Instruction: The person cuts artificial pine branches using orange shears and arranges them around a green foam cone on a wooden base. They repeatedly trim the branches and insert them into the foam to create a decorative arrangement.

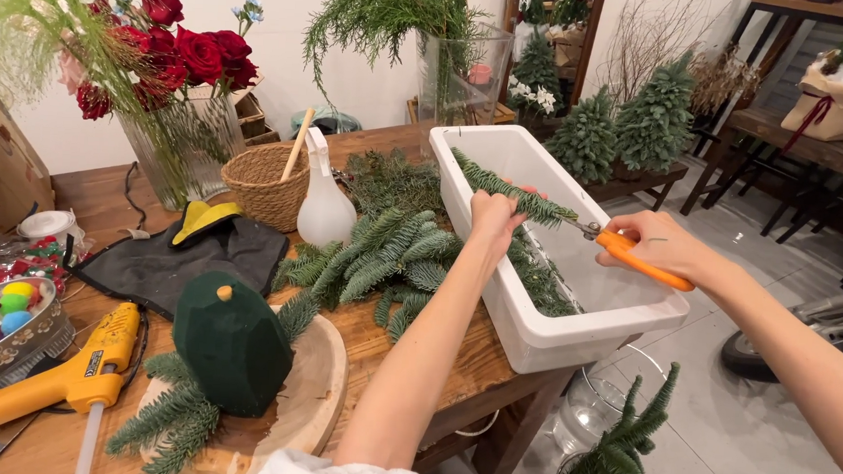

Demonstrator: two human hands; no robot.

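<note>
My left hand (pixel 496 215) grips a green fir sprig (pixel 501 184) and holds it over a long white plastic tub (pixel 551 335). My right hand (pixel 660 244) holds orange-handled scissors (pixel 632 257), whose blades meet the sprig's tip just right of my left hand. Cut fir pieces (pixel 540 277) lie inside the tub. A pile of fir branches (pixel 382 249) rests on the wooden table (pixel 387 336) left of the tub.
A dark green foam cone (pixel 228 342) stands on a round wooden slab (pixel 312 395) ringed with fir. Nearby are a yellow glue gun (pixel 58 377), a white spray bottle (pixel 325 203), a wicker basket (pixel 261 185), a vase of red roses (pixel 181 143) and a glass jar (pixel 590 409) on the floor.
</note>
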